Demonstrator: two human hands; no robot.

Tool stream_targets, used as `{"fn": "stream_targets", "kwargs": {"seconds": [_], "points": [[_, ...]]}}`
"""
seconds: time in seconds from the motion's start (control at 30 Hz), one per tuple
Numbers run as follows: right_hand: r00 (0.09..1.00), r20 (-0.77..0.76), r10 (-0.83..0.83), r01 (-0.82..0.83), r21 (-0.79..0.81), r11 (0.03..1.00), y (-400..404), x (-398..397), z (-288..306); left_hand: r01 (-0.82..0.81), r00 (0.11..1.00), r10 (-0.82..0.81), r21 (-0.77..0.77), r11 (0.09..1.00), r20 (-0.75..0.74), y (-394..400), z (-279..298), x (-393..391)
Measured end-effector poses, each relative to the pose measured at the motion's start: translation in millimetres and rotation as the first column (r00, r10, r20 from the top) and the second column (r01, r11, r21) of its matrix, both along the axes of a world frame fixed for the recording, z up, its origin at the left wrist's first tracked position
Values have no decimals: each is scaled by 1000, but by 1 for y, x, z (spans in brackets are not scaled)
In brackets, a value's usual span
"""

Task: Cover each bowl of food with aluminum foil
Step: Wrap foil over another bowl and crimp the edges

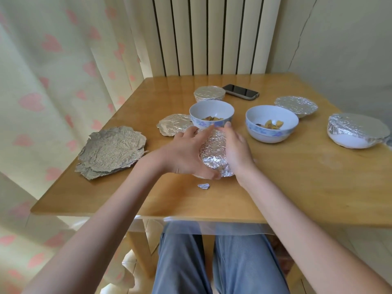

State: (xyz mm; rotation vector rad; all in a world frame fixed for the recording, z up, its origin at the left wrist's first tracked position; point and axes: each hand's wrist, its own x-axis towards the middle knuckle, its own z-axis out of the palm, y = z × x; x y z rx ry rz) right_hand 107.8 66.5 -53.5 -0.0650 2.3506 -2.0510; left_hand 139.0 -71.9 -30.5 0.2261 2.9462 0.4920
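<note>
A foil-covered bowl (214, 153) stands near the table's front middle. My left hand (186, 153) cups its left side and my right hand (235, 149) presses its right side, fingers curved round the foil. Just behind it stands an uncovered blue-patterned bowl (211, 114) with food, and a second uncovered bowl (272, 124) with food is to the right. Three more foil-covered bowls stand further off: one at the back (209, 93), one at the back right (296, 105), one at the far right (358, 130). A loose round foil sheet (175, 124) lies left of the open bowl.
A stack of crumpled foil sheets (112, 152) lies at the table's left. A small foil scrap (203, 186) lies near the front edge. A dark phone (240, 91) rests at the back. A radiator and a curtain stand behind the wooden table (297, 177).
</note>
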Motion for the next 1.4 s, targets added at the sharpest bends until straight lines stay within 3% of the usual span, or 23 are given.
{"fn": "stream_targets", "kwargs": {"seconds": [0.13, 0.27, 0.33, 0.43, 0.53, 0.67, 0.8, 0.93, 1.1, 1.23, 1.27, 1.33, 1.4], "points": [[987, 17, 160, -160, 3, 987, -1, -5, 7, -136, 990, 137, 64, 989, -18, 10, -2, 11], [984, 12, 179, -179, 63, 982, 2, -7, 9, -129, 991, 125, 97, 987, 47, 8, 9, 20], [995, -93, 29, -21, 83, 996, 9, -2, 10, -126, 988, 147, 281, 952, -54, -3, 17, 24], [950, -168, -263, 258, -47, 965, 8, 14, 9, -105, 928, 276, 536, 837, -249, -20, 16, 12], [963, -103, -247, 238, -94, 967, -17, 19, -3, -48, 968, 206, 697, 715, -144, -15, 5, -5], [931, -133, -341, 328, -108, 938, -27, 17, -10, -64, 983, 175, 771, 634, -62, -13, -16, -17], [932, -120, -341, 335, -70, 940, -25, 16, -6, -161, 963, 268, 766, 623, -16, -13, -17, -20], [970, -89, -227, 226, -16, 974, -18, 11, -7, -192, 934, 353, 747, 636, -60, -4, -14, -7], [997, -26, 79, -80, -42, 996, -8, -6, -7, -275, 818, 557, 753, 598, -144, 18, -14, 22], [960, -5, 279, -279, 27, 960, 1, -12, 0, -234, 825, 526, 724, 649, -206, 14, -15, 35], [973, -15, 230, -229, 51, 972, 2, -10, 2, -218, 833, 508, 713, 667, -221, 7, -15, 36], [996, -87, -28, 31, 40, 999, 5, 1, 5, -169, 852, 455, 685, 708, -260, -11, -15, 35], [965, -135, -225, 221, -48, 974, 5, 19, 6, -78, 931, 290, 655, 752, -222, -26, -10, 31]]}}
